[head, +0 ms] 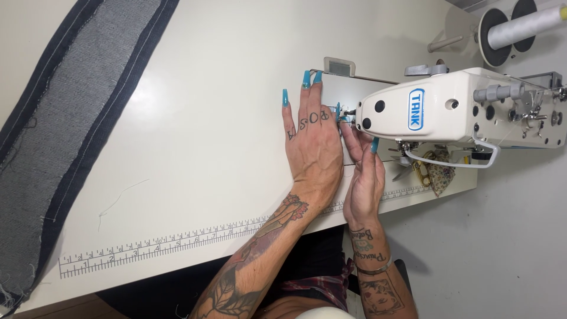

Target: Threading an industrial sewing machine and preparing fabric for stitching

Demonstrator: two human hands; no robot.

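1. Head view, left hand [312, 142]: it lies flat on the white sewing table [195, 147], palm down, fingers stretched out and close together, their long turquoise nails reaching the metal plate [336, 88] under the machine head. Laid this way it looks like a brace, steadying the body while the other hand does fine work beside it.

2. Head view, right hand [361, 171]: it comes in just beside the left, its fingers drawn together and pointed at the needle area [348, 116] at the end of the cream sewing machine [460, 106]. The fingertips seem to pinch something very small there, perhaps thread, but what it is cannot be made out. 1 turquoise nail stands out below the machine head.

3. Head view, the cloth: a long strip of dark denim [71, 112], with stitched edges and a frayed end, lies well apart from both hands, along the far left of the table. No cloth is under the needle, which fits hands busy with the machine itself.

4. Head view, surroundings: a printed ruler scale [159, 245] runs along the table edge nearest the person. Gold-handled scissors [420, 168] lie under the machine arm, within reach of the right hand. A thread cone [520, 26] stands behind the machine.
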